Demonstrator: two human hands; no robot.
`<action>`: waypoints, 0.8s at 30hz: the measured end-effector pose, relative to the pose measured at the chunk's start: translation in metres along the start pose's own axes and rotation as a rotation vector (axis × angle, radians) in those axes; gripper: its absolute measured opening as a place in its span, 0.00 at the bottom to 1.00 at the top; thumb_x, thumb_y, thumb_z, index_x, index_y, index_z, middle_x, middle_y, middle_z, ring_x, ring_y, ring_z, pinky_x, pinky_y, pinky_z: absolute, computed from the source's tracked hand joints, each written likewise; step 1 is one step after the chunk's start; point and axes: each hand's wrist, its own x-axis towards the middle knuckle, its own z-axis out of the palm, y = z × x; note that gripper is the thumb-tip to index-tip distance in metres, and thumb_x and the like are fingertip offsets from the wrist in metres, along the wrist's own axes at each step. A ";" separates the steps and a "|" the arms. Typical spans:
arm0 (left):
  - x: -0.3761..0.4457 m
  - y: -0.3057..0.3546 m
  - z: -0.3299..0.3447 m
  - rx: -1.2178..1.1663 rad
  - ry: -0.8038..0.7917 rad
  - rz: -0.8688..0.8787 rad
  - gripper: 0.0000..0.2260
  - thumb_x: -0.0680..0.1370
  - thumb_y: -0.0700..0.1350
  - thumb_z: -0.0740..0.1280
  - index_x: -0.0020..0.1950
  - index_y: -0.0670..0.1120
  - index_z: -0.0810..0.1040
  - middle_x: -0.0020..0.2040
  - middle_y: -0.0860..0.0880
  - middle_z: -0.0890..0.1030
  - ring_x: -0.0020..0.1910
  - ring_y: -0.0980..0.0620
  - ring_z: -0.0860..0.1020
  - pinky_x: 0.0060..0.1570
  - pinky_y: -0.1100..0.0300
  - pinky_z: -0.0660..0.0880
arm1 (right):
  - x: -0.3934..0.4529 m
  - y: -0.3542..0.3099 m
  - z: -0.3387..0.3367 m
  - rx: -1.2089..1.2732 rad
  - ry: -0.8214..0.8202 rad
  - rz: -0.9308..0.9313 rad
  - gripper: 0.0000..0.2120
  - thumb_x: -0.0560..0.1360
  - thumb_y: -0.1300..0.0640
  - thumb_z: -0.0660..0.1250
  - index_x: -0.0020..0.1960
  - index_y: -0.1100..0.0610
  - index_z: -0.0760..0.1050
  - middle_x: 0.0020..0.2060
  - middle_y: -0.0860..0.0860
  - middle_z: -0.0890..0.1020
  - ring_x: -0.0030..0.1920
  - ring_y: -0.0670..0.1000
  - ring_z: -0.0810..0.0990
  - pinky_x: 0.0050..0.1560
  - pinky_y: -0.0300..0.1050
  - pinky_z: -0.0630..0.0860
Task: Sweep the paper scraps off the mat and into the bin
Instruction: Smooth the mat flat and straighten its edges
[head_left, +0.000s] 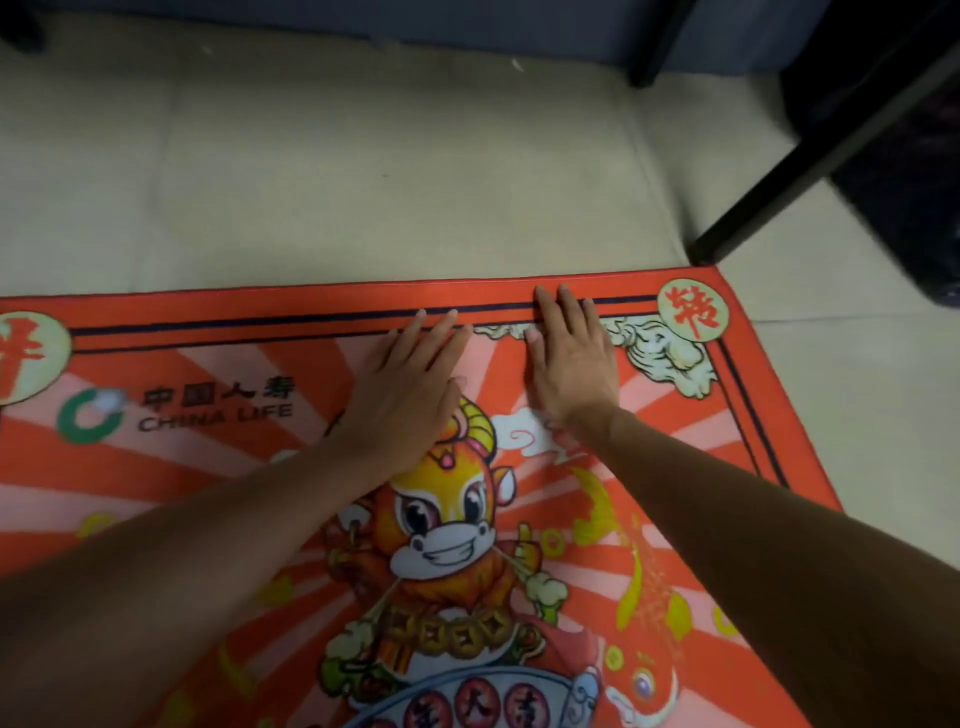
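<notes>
A red printed mat (218, 467) is spread on the beige tiled floor (363, 182), a black furniture leg (810, 150) standing just off its far right corner. Both forearms are stretched across the mat toward its far border. The left hand (410, 395) and right hand (566, 369) are laid palm down on it, fingers (569, 312) straight and together, nothing held. A small white scrap (518, 64) is seen on the floor far beyond the mat.

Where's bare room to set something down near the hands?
Bare floor beyond the mat's far edge, up to the black table leg; also right of the mat. Crowded: left hand and right hand flat at the border.
</notes>
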 end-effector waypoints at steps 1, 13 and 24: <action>0.009 0.009 0.003 -0.004 0.005 0.029 0.25 0.80 0.52 0.50 0.76 0.46 0.66 0.77 0.46 0.66 0.76 0.43 0.63 0.71 0.46 0.62 | 0.002 0.013 -0.005 0.000 0.002 0.051 0.26 0.84 0.47 0.48 0.80 0.47 0.49 0.80 0.48 0.51 0.80 0.54 0.47 0.77 0.52 0.49; 0.104 0.104 0.031 -0.145 0.051 0.019 0.28 0.78 0.53 0.48 0.76 0.47 0.66 0.77 0.49 0.65 0.77 0.45 0.61 0.74 0.43 0.55 | 0.038 0.122 -0.040 0.067 -0.060 0.372 0.53 0.69 0.25 0.59 0.81 0.54 0.42 0.80 0.53 0.44 0.80 0.54 0.40 0.78 0.52 0.41; 0.141 0.137 0.051 -0.039 0.108 0.151 0.26 0.82 0.53 0.48 0.78 0.43 0.62 0.78 0.47 0.63 0.78 0.47 0.58 0.75 0.47 0.54 | 0.039 0.160 -0.040 -0.035 -0.024 0.079 0.40 0.79 0.32 0.49 0.81 0.53 0.42 0.80 0.52 0.44 0.80 0.51 0.40 0.79 0.51 0.43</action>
